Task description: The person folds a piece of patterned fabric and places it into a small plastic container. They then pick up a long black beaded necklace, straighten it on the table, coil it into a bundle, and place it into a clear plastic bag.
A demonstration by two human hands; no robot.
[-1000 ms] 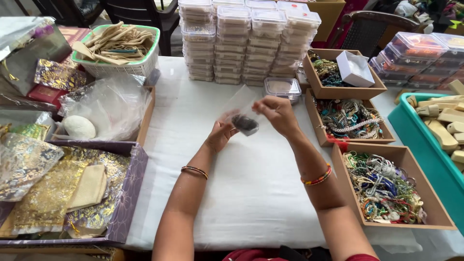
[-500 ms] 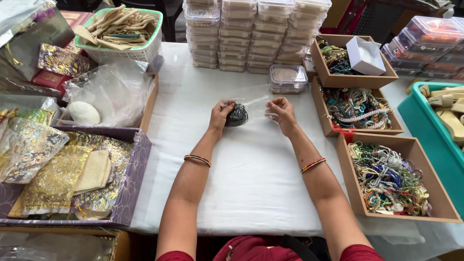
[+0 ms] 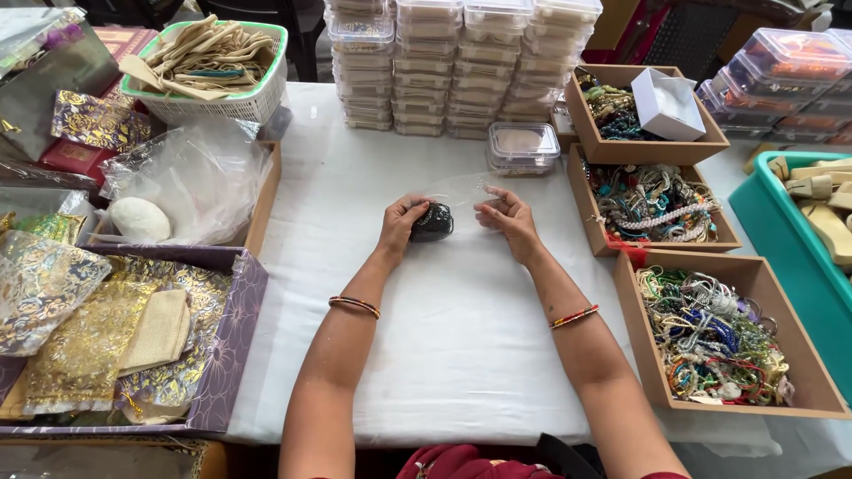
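My left hand [image 3: 404,222] grips a small dark bundle of beads [image 3: 433,223] that sits inside a clear plastic pouch [image 3: 461,191]. My right hand [image 3: 508,217] pinches the pouch's other end. Both hands rest low over the white tablecloth [image 3: 444,337] at the table's middle. A bangle is on each wrist.
Stacks of clear lidded boxes [image 3: 461,62] stand at the back, one single box [image 3: 522,146] in front. Three wooden trays of beaded jewellery [image 3: 710,328] line the right. Left: a green basket [image 3: 209,66], a plastic bag [image 3: 191,182], a purple tray of gold pouches [image 3: 226,355].
Both hands have come down from in front of me to the tabletop, and they have moved apart, stretching the clear pouch with the dark bundle in it.
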